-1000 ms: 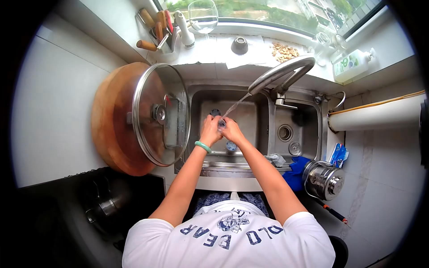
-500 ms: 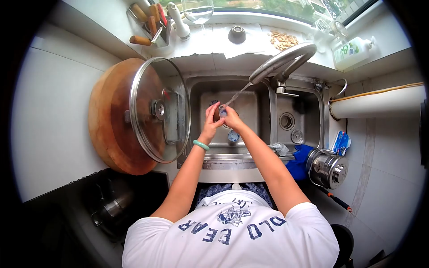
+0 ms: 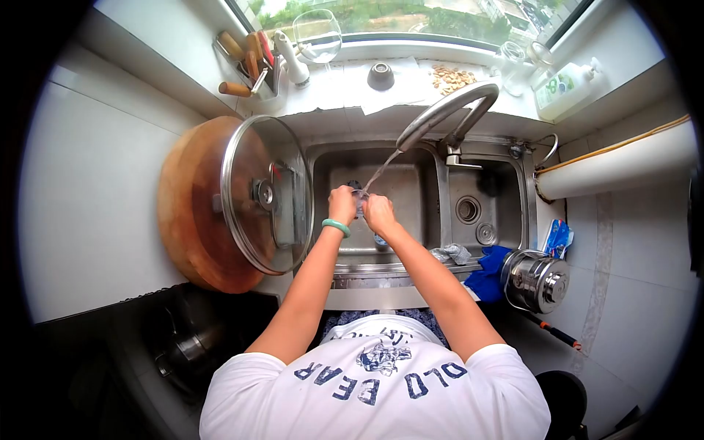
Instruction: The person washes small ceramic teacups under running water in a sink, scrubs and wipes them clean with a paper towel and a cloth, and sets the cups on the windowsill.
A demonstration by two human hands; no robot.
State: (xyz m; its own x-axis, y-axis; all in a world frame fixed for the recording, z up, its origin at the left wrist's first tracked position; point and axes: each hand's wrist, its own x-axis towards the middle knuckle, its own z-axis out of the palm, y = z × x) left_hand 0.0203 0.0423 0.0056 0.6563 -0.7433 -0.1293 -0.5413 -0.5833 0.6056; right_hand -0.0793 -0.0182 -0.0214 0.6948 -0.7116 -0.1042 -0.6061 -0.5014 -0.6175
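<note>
Both hands are over the large sink basin (image 3: pixel 411 176), gripping a small cup (image 3: pixel 359 196) between them. My left hand (image 3: pixel 342 204), with a green bangle on the wrist, closes on the cup's left side. On its right side my right hand (image 3: pixel 379 214) has its fingers curled in. Water from the faucet (image 3: pixel 444 114) runs down onto the cup and fingers. Most of the cup is hidden by the hands. A blue-and-white small item (image 3: pixel 379 240) lies in the basin, partly behind my right wrist. Just beyond the cup is a dark item (image 3: pixel 353 184) I cannot make out.
Left of the sink, a glass lid (image 3: pixel 246 205) leans against a round wooden board (image 3: pixel 183 213). A wrinkled cloth (image 3: pixel 451 254), blue cloth (image 3: pixel 488 275) and steel pot (image 3: pixel 539 282) are at right. A small bowl (image 3: pixel 380 75), wine glass (image 3: pixel 318 37) and soap bottle (image 3: pixel 566 92) line the sill.
My hands have turned and drawn closer round the cup, hiding more of it. The cup's opening no longer faces up toward me as plainly. The camera view has tilted slightly.
</note>
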